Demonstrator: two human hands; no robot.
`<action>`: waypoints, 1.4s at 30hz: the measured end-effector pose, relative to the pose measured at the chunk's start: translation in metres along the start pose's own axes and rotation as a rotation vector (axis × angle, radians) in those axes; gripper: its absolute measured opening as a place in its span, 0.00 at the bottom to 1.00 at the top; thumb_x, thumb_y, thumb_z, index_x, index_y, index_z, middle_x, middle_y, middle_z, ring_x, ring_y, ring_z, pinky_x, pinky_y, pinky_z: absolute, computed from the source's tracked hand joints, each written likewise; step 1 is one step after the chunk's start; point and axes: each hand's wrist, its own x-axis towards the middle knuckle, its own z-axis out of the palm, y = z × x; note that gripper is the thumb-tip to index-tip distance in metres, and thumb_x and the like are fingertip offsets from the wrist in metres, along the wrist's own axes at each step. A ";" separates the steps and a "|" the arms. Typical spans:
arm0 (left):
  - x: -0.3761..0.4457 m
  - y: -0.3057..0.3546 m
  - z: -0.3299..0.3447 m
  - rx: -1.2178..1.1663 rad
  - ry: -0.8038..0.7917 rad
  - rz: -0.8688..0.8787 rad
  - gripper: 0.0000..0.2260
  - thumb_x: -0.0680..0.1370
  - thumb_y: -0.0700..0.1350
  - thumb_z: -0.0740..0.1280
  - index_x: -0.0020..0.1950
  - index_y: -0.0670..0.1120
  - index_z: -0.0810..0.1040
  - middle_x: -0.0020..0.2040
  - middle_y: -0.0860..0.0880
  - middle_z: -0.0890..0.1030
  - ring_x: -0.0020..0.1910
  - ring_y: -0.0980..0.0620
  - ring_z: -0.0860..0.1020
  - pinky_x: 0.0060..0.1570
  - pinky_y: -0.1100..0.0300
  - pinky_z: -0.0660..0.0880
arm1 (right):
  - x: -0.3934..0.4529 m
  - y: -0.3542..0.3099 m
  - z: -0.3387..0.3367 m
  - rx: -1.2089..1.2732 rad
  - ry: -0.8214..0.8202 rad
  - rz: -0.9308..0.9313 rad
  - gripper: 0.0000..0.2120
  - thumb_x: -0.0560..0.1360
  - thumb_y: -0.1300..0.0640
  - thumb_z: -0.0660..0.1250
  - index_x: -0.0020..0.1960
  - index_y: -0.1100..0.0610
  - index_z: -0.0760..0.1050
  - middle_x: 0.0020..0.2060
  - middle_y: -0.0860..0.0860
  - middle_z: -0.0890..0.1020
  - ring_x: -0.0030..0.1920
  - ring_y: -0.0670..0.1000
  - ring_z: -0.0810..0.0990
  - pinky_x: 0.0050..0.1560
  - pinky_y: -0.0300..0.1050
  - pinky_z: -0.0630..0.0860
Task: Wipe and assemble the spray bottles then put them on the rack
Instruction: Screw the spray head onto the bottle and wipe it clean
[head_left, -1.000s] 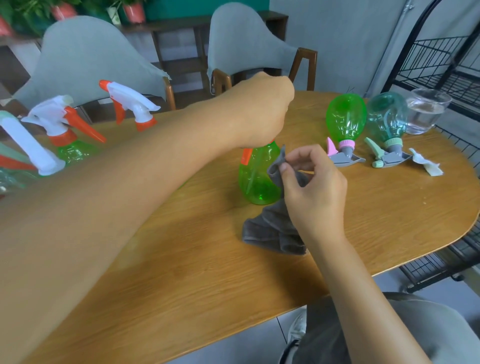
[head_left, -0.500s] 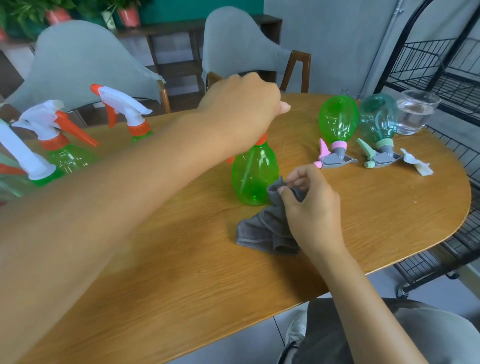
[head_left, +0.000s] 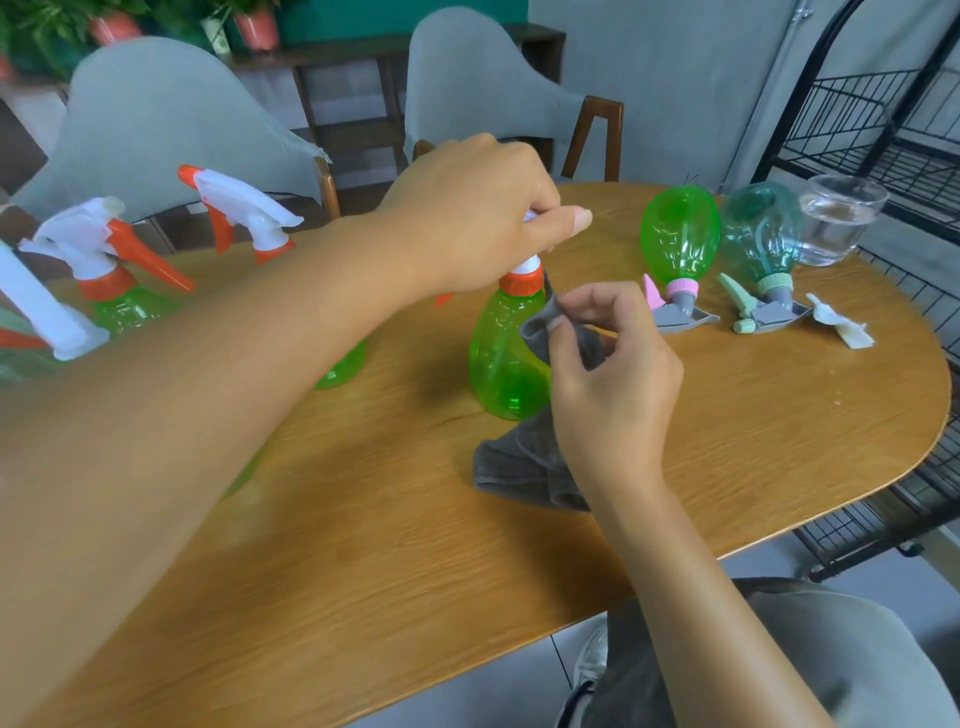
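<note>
At the near middle of the wooden tabletop (head_left: 363, 545), the right hand (head_left: 613, 395) pinches a grey cloth (head_left: 519, 467) in its fingers against the upright green bottle (head_left: 506, 358), while the left hand (head_left: 478, 218) curls round its spray head. A hard wipe could tip the light bottle. Beyond stand grey chairs (head_left: 171, 114) and, at right, the black wire rack (head_left: 878, 119).

green spray bottle (head_left: 506, 364): glossy translucent plastic | cloth (head_left: 524, 462): grey, soft matt fabric | table (head_left: 727, 415): smooth grained wood | glass cup (head_left: 836, 218): clear, shiny | rack (head_left: 883, 124): black metal wire
</note>
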 end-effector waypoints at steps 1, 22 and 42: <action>0.000 0.000 0.000 0.003 -0.005 -0.006 0.28 0.82 0.64 0.56 0.45 0.44 0.84 0.43 0.42 0.85 0.44 0.40 0.81 0.44 0.43 0.78 | -0.003 -0.001 0.001 -0.027 -0.003 -0.034 0.07 0.77 0.64 0.70 0.52 0.55 0.77 0.45 0.42 0.82 0.49 0.42 0.82 0.51 0.39 0.77; 0.000 -0.005 0.004 -0.122 0.010 0.001 0.26 0.82 0.62 0.59 0.46 0.43 0.86 0.43 0.42 0.85 0.45 0.43 0.82 0.49 0.46 0.78 | -0.017 0.027 -0.015 -0.094 -0.191 0.095 0.09 0.76 0.62 0.74 0.51 0.52 0.77 0.47 0.45 0.82 0.49 0.41 0.79 0.51 0.25 0.68; -0.046 -0.004 0.047 -1.170 0.321 -0.394 0.16 0.74 0.50 0.76 0.60 0.48 0.81 0.49 0.54 0.86 0.45 0.61 0.81 0.45 0.69 0.74 | -0.021 0.044 -0.027 -0.268 -0.300 0.155 0.09 0.76 0.55 0.74 0.55 0.53 0.81 0.50 0.47 0.82 0.54 0.50 0.79 0.56 0.45 0.74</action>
